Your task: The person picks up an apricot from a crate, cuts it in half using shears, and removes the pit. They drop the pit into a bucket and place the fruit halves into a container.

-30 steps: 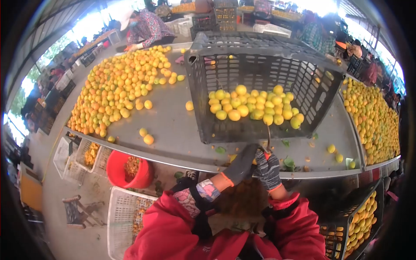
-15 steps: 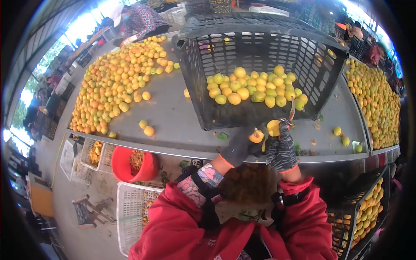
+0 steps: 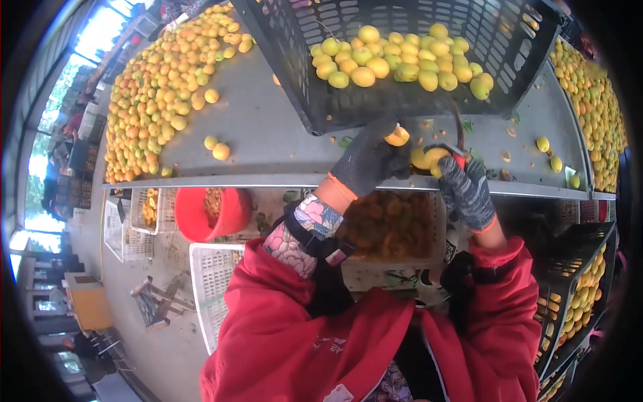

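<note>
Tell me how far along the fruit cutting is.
Done: a large heap of orange-yellow fruit lies on the grey table. In hand: the gloved left hand holds a cut yellow fruit piece; the gloved right hand holds another yellow fruit. Left: a layer of yellow fruit in the tilted black plastic crate.

We now hold a fruit (image 3: 398, 136) in our left hand (image 3: 367, 161) and another fruit (image 3: 434, 159) in our right hand (image 3: 465, 189), both raised from the table edge (image 3: 268, 180).

Black crate (image 3: 402, 100) just beyond hands
</note>
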Available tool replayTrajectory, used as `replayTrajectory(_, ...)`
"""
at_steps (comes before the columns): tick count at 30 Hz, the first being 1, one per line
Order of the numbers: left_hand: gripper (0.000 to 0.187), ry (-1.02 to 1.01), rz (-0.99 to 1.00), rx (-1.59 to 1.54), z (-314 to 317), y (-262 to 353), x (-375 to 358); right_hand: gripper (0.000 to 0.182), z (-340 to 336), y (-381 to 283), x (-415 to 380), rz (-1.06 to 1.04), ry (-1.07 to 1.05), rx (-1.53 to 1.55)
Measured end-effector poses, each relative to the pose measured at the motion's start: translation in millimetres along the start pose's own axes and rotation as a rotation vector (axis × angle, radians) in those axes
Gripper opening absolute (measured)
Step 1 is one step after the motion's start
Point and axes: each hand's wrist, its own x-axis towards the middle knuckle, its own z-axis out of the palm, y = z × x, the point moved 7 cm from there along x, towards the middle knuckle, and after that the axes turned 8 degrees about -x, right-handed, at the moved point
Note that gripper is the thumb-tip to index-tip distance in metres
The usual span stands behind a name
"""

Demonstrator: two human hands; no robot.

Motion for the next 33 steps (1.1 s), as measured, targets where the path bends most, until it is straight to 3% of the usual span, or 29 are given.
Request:
replayTrajectory(4,0.032,0.162,-0.005,-0.006,15,7,-10,0.052,13,-55,-10,-0.145,-0.239,-0.101)
replayTrajectory(6,0.033,-0.032,0.027,0.063,3,4,0,0.049,4,-46,-9,-0.164,-0.158,-0.255)
replayTrajectory(7,0.038,0.072,0.078,0.095,8,4,1,0.047,-3,-44,-6,-0.130,-0.051,-0.156)
replayTrajectory(8,0.044,-0.066,-0.086,-0.013,11,-5,1,0.045,-9,-40,-2,-0.090,0.051,-0.050)
replayTrajectory(10,0.047,-0.197,-0.163,-0.002,15,-15,1,0.042,-13,-51,1,-0.127,0.127,-0.078)
replayTrajectory(13,0.045,-0.215,-0.274,-0.046,19,-25,-2,0.039,-1,-50,2,-0.199,0.180,-0.076)
replayTrajectory(16,0.044,0.133,-0.214,-0.035,16,-27,-5,0.041,17,-49,7,-0.178,0.143,0.054)
replayTrajectory(18,0.044,0.156,-0.137,0.136,15,-28,-5,0.042,22,-53,9,-0.171,0.133,-0.003)
replayTrajectory(25,0.051,0.093,-0.126,0.303,13,-28,-9,0.026,24,-69,9,-0.256,0.204,-0.094)
replayTrajectory(28,0.056,0.112,-0.134,0.272,20,-26,-11,0.024,30,-53,12,-0.260,0.262,0.013)
replayTrajectory(30,0.057,0.157,-0.040,0.430,34,-16,-20,0.024,30,-50,11,-0.270,0.297,0.046)
replayTrajectory(33,0.056,0.154,-0.121,0.356,33,-22,-19,0.024,29,-58,8,-0.293,0.325,0.049)
